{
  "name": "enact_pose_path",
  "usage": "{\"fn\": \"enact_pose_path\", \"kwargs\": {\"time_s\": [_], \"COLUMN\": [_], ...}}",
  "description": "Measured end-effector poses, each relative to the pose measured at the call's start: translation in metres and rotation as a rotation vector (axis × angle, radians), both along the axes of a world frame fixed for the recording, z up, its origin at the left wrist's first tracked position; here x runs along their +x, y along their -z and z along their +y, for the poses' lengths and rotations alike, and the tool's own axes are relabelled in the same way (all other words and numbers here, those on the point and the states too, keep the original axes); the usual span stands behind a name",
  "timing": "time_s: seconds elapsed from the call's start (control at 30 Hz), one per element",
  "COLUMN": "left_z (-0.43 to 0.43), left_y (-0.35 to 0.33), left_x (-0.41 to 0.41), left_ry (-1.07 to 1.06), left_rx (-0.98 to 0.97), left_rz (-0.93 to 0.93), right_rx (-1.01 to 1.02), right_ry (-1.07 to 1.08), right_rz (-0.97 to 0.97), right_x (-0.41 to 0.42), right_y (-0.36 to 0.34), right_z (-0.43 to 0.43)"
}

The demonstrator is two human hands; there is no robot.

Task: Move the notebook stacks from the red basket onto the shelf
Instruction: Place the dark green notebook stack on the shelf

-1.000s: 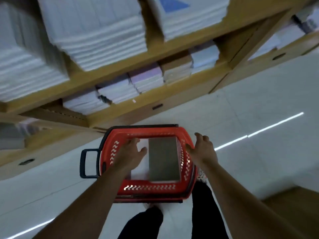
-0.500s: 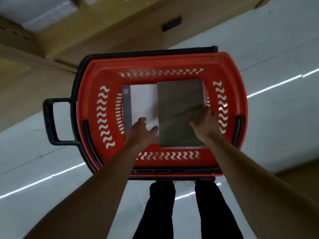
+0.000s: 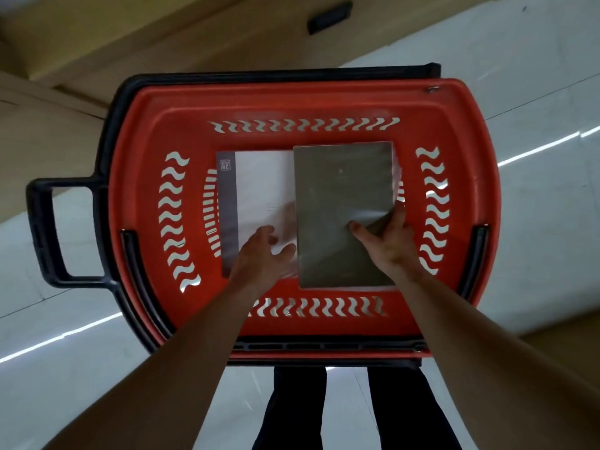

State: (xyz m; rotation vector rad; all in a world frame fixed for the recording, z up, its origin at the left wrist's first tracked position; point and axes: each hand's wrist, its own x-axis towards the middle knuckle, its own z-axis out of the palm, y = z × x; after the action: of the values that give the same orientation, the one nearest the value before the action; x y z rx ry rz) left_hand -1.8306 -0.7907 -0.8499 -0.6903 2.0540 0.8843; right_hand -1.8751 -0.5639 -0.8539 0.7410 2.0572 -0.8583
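- Directly below the camera, the red basket (image 3: 292,102) fills the middle of the frame, sitting on a pale tiled floor (image 3: 535,92).
- Inside it lie two stacks side by side: a grey notebook stack (image 3: 341,190) right of centre and a white notebook stack (image 3: 259,183) left of centre, with a dark strip along its left edge.
- The grey stack's left edge overlaps the white one, and both lie flat on the basket bottom.
- The right hand (image 3: 389,241) grips the grey stack at its right edge, lower half: the thumb presses on the cover, the fingers curl round the edge, and the top cover bends up there.
- The left hand (image 3: 263,254) is spread with loose, straight fingers over the lower part of the white stack, just beside the grey stack's left edge. It holds nothing, and motion blur hides whether it touches the cover.
- A black handle (image 3: 40,228) juts from the basket at the left of the frame.
- The wooden shelf base (image 3: 162,34) runs across the upper left.
- The person's dark trouser legs (image 3: 298,410) show at bottom centre.
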Motion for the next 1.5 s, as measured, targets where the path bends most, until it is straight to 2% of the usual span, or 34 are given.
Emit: {"fn": "enact_pose_path", "kwargs": {"time_s": [0.33, 0.63, 0.87, 1.17, 1.33, 1.5], "left_z": [0.041, 0.052, 0.061, 0.052, 0.053, 0.053], "left_y": [-0.001, 0.009, 0.003, 0.007, 0.005, -0.021], "left_x": [-0.008, -0.005, 0.001, -0.012, -0.011, -0.011], "left_ry": [-0.026, -0.133, -0.131, -0.228, -0.301, -0.33], "left_rx": [0.165, 0.151, 0.068, 0.129, 0.219, 0.227], "left_rz": [-0.023, -0.009, 0.084, 0.105, 0.057, 0.098], "right_rx": [0.032, 0.084, -0.018, -0.035, -0.036, -0.06], "right_ry": [-0.037, -0.075, -0.028, 0.039, 0.063, 0.045], "right_rz": [0.059, 0.127, 0.079, 0.06, 0.058, 0.117], "right_x": [0.005, 0.008, 0.003, 0.003, 0.004, 0.006], "right_y": [0.005, 0.008, 0.016, 0.016, 0.017, 0.002], "right_z": [-0.002, -0.002, 0.003, 0.001, -0.001, -0.002]}}
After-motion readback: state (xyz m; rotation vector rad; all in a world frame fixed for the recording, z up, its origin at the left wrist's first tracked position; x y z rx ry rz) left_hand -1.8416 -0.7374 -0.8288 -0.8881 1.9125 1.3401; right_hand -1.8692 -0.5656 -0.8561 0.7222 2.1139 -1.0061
